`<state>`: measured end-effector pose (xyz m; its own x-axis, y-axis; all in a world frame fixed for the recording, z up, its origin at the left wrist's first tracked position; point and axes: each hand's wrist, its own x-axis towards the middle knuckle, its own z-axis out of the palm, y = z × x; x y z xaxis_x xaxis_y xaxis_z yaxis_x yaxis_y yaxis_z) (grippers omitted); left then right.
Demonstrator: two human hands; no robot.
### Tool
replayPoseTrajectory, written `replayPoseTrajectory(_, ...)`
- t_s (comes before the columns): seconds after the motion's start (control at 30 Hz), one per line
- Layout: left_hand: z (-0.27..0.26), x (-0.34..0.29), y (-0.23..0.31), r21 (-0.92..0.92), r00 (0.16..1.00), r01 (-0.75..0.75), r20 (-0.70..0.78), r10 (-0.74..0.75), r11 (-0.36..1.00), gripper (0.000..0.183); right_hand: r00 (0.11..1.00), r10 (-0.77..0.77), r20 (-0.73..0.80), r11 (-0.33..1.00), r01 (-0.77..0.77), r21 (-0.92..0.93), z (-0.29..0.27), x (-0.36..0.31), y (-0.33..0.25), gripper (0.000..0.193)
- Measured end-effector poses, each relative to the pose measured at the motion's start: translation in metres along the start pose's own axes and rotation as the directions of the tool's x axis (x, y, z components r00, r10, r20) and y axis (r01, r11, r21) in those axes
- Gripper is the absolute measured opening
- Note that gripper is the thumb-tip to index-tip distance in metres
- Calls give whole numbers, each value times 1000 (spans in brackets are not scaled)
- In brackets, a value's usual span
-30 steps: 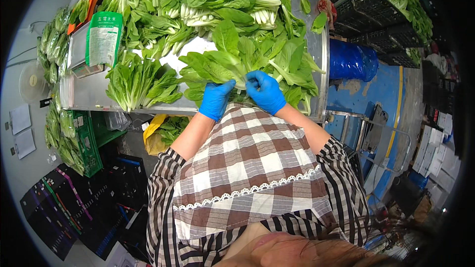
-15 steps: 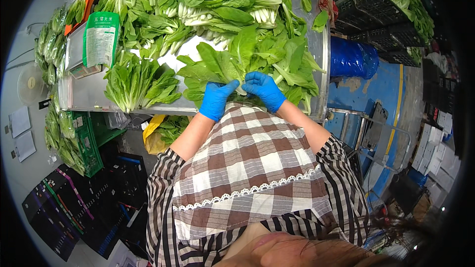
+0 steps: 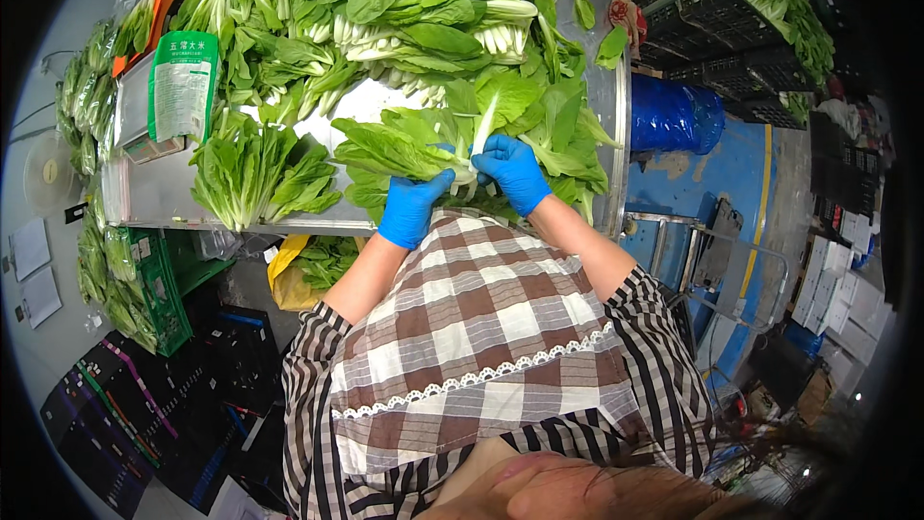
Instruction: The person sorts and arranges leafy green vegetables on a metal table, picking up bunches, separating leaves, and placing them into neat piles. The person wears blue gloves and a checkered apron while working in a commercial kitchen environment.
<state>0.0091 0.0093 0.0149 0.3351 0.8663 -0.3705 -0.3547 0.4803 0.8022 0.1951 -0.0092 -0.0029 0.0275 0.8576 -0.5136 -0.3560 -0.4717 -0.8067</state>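
My left hand [image 3: 412, 206], in a blue glove, is closed around the pale base of a bok choy head [image 3: 385, 146], its leaves pointing left. In my blue-gloved right hand [image 3: 513, 173], the fingers pinch a single bok choy leaf [image 3: 487, 117] by its white stem, which stands upright beside the head. Both hands meet just over the near edge of the metal table [image 3: 332, 224]. More loose leaves [image 3: 568, 135] lie under and to the right of them. A bunch of greens [image 3: 245, 173] rests to the left.
A large pile of bok choy [image 3: 404, 10] covers the far table. At the left stand a green and white bag [image 3: 183, 87] and a metal box. Off the right edge are a blue plastic-wrapped roll [image 3: 679, 116], black crates [image 3: 712, 19] and a metal trolley [image 3: 674, 231].
The head in my left hand has tipped over to the left. My right hand now holds one leaf apart from it, with its white stem showing. The view has shifted slightly.
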Motion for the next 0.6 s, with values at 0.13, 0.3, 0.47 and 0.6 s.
replayPoseTrajectory(0.13,-9,5,-3,66,997,-9,75,4,998,36,991,111,80,967,-89,-240,-2,14,-24,18)
replayPoseTrajectory(0.3,-8,-7,-5,129,996,-43,89,32,991,35,966,184,182,927,-109,-360,-5,17,-43,13)
replayPoseTrajectory(0.47,-6,-16,-4,106,992,-31,127,18,994,37,942,287,176,874,-183,-449,-6,16,-53,10)
replayPoseTrajectory(0.6,8,-23,13,-3,992,55,114,-54,998,43,924,304,231,657,-28,-753,-38,34,-57,18)
